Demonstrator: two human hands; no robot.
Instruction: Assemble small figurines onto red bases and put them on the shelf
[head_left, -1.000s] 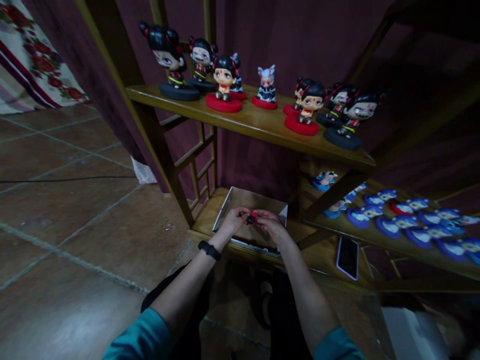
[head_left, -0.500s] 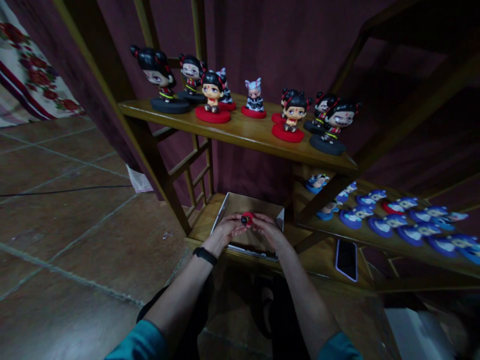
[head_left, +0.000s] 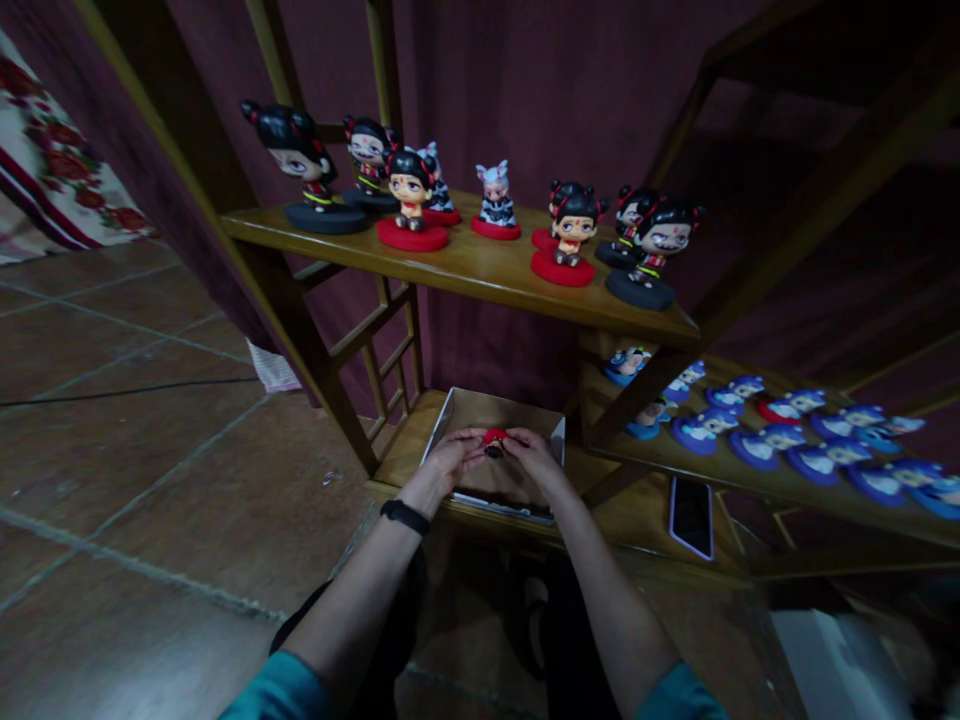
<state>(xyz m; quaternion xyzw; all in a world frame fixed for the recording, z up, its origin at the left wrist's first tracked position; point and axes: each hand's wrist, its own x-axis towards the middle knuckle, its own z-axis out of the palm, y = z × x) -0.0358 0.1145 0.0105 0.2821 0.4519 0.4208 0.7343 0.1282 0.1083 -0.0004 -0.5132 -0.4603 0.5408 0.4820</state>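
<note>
Between my two hands is a small figurine [head_left: 494, 443] with a red base and dark hair, held over a shallow cardboard box [head_left: 514, 408]. My left hand [head_left: 455, 456], a black band on its wrist, grips the figurine from the left with its fingers. From the other side my right hand [head_left: 534, 455] holds the same figurine. The red base faces up and away, and the dark head points toward me. Much of the body is hidden by the fingers. The box rests on the low wooden shelf [head_left: 391, 468].
Several figurines on red or black bases stand on the upper shelf [head_left: 465, 262]. Blue and white figurines [head_left: 705, 425] crowd the shelf at the right. A phone [head_left: 691, 515] lies on the lower board. Slanting wooden posts [head_left: 262, 270] frame the shelves, and a white box [head_left: 832, 655] sits at lower right.
The figurine has been turned between my hands, so its red base now shows above its dark head. Both hands stay over the box. The view has shifted slightly.
</note>
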